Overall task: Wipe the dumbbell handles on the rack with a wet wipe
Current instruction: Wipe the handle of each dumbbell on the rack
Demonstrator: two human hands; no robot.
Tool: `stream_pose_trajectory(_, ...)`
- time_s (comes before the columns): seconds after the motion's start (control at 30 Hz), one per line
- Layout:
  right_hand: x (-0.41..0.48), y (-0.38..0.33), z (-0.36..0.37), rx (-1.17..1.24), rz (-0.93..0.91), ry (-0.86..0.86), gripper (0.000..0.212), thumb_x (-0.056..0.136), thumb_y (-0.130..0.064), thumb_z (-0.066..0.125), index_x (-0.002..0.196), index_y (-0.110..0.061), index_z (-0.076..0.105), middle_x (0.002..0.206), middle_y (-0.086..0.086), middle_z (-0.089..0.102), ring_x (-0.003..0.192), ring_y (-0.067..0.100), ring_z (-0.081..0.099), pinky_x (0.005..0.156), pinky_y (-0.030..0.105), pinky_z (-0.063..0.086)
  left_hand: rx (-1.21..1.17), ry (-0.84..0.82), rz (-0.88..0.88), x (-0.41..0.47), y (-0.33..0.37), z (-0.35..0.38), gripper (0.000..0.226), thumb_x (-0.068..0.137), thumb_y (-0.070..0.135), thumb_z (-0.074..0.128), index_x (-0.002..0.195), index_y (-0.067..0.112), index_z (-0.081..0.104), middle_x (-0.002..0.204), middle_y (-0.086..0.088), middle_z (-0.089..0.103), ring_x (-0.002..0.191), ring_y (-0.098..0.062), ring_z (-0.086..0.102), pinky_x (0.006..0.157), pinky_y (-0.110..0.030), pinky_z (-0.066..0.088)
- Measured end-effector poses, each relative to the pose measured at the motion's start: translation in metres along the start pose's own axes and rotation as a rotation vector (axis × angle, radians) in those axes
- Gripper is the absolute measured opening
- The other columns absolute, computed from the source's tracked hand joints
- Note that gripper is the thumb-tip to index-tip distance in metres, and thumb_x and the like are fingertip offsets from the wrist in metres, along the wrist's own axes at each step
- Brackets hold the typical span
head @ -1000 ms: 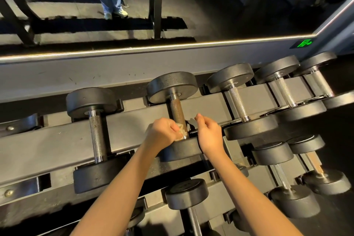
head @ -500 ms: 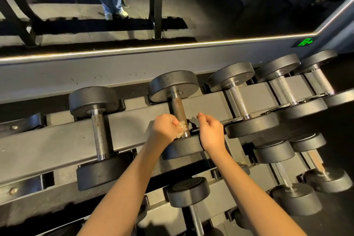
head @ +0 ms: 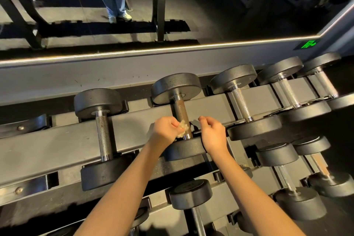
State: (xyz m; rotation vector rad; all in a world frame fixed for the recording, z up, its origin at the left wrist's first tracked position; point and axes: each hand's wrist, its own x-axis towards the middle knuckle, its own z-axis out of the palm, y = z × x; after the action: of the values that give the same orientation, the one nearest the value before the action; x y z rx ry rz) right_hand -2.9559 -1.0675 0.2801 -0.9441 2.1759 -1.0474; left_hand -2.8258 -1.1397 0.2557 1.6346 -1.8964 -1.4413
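In the head view, a crumpled wet wipe [head: 181,128] is pinched in the curled fingers of the left hand [head: 165,130] and pressed against the left side of the brownish dumbbell handle [head: 181,113] at the middle of the rack [head: 57,140], close to its near weight head. The right hand [head: 214,134] is held just beside that handle on its right, with the fingers loosely curled and nothing seen in them; whether the near weight head is touched by it cannot be told.

The work is judged to be in mid-course. Only the lower part of this one handle is being wiped, and its upper stretch is left uncovered. Whether the left neighbour's handle [head: 103,136] or the right neighbour's handle [head: 240,104] has been cleaned cannot be read from the metal. The lower-tier dumbbells [head: 191,193] are presumably left to do as well.
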Motion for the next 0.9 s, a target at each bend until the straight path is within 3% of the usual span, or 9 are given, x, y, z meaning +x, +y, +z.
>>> stream_pose_trajectory(0.13, -0.002, -0.001, -0.001, -0.041, -0.028, -0.050, 0.023, 0.094, -0.027, 0.051, 0.100, -0.019, 0.072, 0.089, -0.003, 0.067, 0.088, 0.014, 0.058, 0.079, 0.030, 0.045, 0.233, -0.078, 0.087, -0.009, 0.005, -0.006, 0.008, 0.081, 0.034, 0.070, 0.076, 0.030, 0.068, 0.082, 0.009, 0.065, 0.085, -0.014, 0.062, 0.086, -0.037, 0.051)
stream_pose_trajectory(0.23, -0.003, -0.002, -0.002, -0.021, -0.101, -0.134, 0.023, 0.094, -0.026, 0.054, 0.111, -0.022, 0.069, 0.097, -0.009, 0.067, 0.086, 0.002, 0.058, 0.071, 0.012, 0.044, 0.060, 0.085, 0.192, -0.015, 0.018, -0.011, 0.017, 0.086, 0.025, 0.068, 0.101, 0.017, 0.073, 0.089, 0.006, 0.064, 0.080, -0.009, 0.061, 0.083, -0.030, 0.052)
stream_pose_trajectory(0.3, -0.003, -0.005, -0.004, 0.029, -0.182, -0.207, 0.025, 0.094, -0.025, 0.056, 0.116, -0.021, 0.067, 0.101, -0.011, 0.068, 0.089, 0.000, 0.062, 0.070, 0.004, 0.043, -0.075, 0.126, 0.254, -0.020, 0.028, -0.014, 0.018, 0.088, 0.020, 0.067, 0.104, 0.014, 0.072, 0.093, 0.001, 0.070, 0.079, -0.005, 0.063, 0.079, -0.023, 0.053)
stream_pose_trajectory(0.4, 0.002, -0.015, -0.008, 0.192, -0.215, -0.248, 0.026, 0.093, -0.013, 0.057, 0.118, -0.016, 0.065, 0.100, -0.005, 0.070, 0.086, 0.001, 0.064, 0.074, 0.010, 0.048, -0.121, 0.137, 0.329, -0.023, 0.040, -0.016, 0.017, 0.088, 0.013, 0.065, 0.104, 0.014, 0.071, 0.094, 0.001, 0.070, 0.082, -0.005, 0.063, 0.077, -0.017, 0.050)
stream_pose_trajectory(0.53, 0.013, -0.031, -0.012, 0.363, -0.117, -0.279, 0.015, 0.090, -0.004, 0.060, 0.100, -0.014, 0.066, 0.083, -0.002, 0.067, 0.074, 0.008, 0.063, 0.065, 0.016, 0.052, 0.156, 0.146, 0.456, -0.016, 0.046, -0.024, 0.021, 0.087, 0.015, 0.065, 0.107, 0.012, 0.070, 0.097, -0.001, 0.062, 0.085, -0.009, 0.055, 0.071, -0.009, 0.039)
stream_pose_trajectory(0.67, 0.029, -0.035, -0.001, -0.044, -0.136, -0.056, 0.008, 0.090, -0.010, 0.061, 0.088, -0.010, 0.068, 0.079, 0.002, 0.066, 0.073, 0.014, 0.061, 0.069, 0.025, 0.050, 0.320, 0.425, 0.584, -0.006, 0.042, -0.036, 0.043, 0.092, 0.022, 0.059, 0.132, 0.009, 0.053, 0.126, -0.004, 0.049, 0.118, -0.015, 0.041, 0.098, -0.025, 0.036)
stream_pose_trajectory(0.73, 0.034, -0.032, 0.009, -0.219, -0.128, -0.110, 0.012, 0.090, -0.011, 0.059, 0.094, -0.004, 0.069, 0.088, 0.011, 0.069, 0.081, 0.021, 0.064, 0.072, 0.028, 0.049, 0.359, 0.494, 0.592, 0.002, 0.037, -0.041, 0.048, 0.094, 0.022, 0.056, 0.139, 0.006, 0.044, 0.138, -0.007, 0.044, 0.131, -0.020, 0.035, 0.106, -0.032, 0.033)
stream_pose_trajectory(0.8, 0.035, -0.030, 0.013, -0.316, -0.108, -0.200, 0.013, 0.090, -0.011, 0.059, 0.098, -0.006, 0.069, 0.093, 0.013, 0.068, 0.087, 0.025, 0.064, 0.075, 0.030, 0.048, 0.386, 0.495, 0.607, 0.008, 0.032, -0.044, 0.047, 0.094, 0.020, 0.055, 0.138, 0.005, 0.045, 0.139, -0.009, 0.046, 0.132, -0.022, 0.037, 0.105, -0.031, 0.034)
stream_pose_trajectory(0.9, 0.039, -0.028, 0.011, -0.258, -0.115, -0.203, 0.019, 0.088, -0.011, 0.064, 0.106, -0.004, 0.069, 0.095, 0.013, 0.069, 0.089, 0.024, 0.064, 0.079, 0.028, 0.049, 0.410, 0.519, 0.637, 0.013, 0.028, -0.044, 0.045, 0.094, 0.025, 0.047, 0.133, 0.003, 0.051, 0.131, -0.011, 0.054, 0.125, -0.025, 0.046, 0.099, -0.028, 0.039)
